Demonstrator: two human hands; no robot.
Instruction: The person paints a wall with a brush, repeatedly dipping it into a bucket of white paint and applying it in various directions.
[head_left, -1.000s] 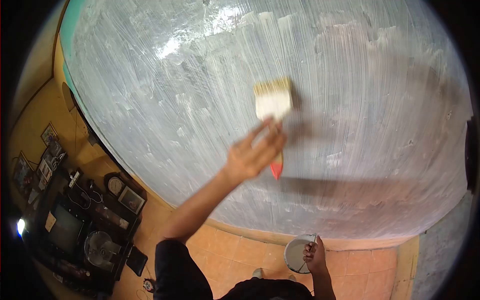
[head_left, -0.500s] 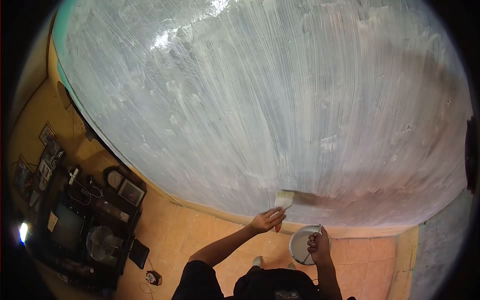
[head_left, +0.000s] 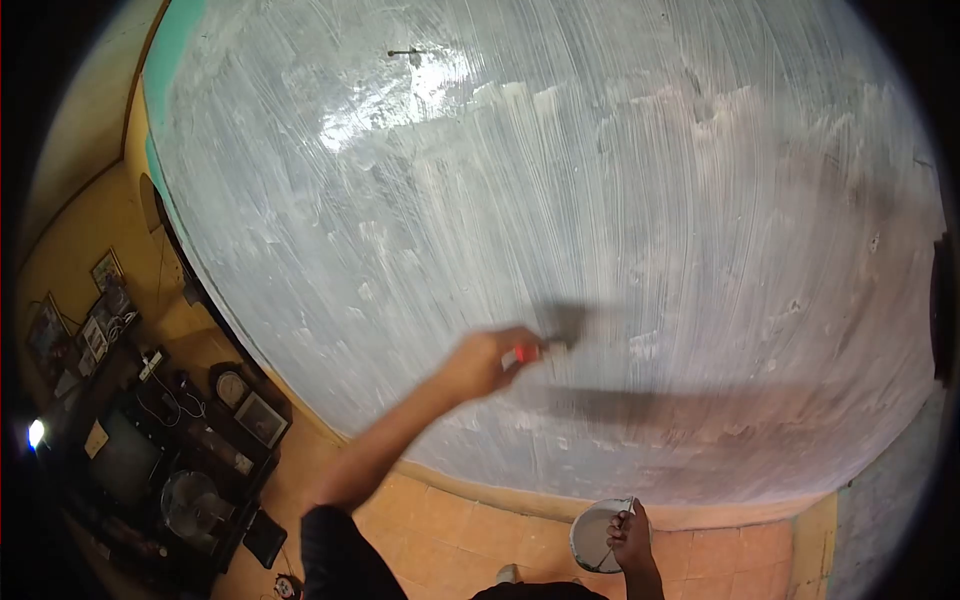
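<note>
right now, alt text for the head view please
A left hand holds a motion-blurred brush at a wall streaked with white paint. Lower down, the right hand grips a paint bucket above an orange tile floor.

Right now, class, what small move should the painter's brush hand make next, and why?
Probably drag the brush rightward over the wall: the left hand holds it at the lower part, and brown patches show through the thin white coat just beside it. The right hand holds the pail near the floor.
</note>
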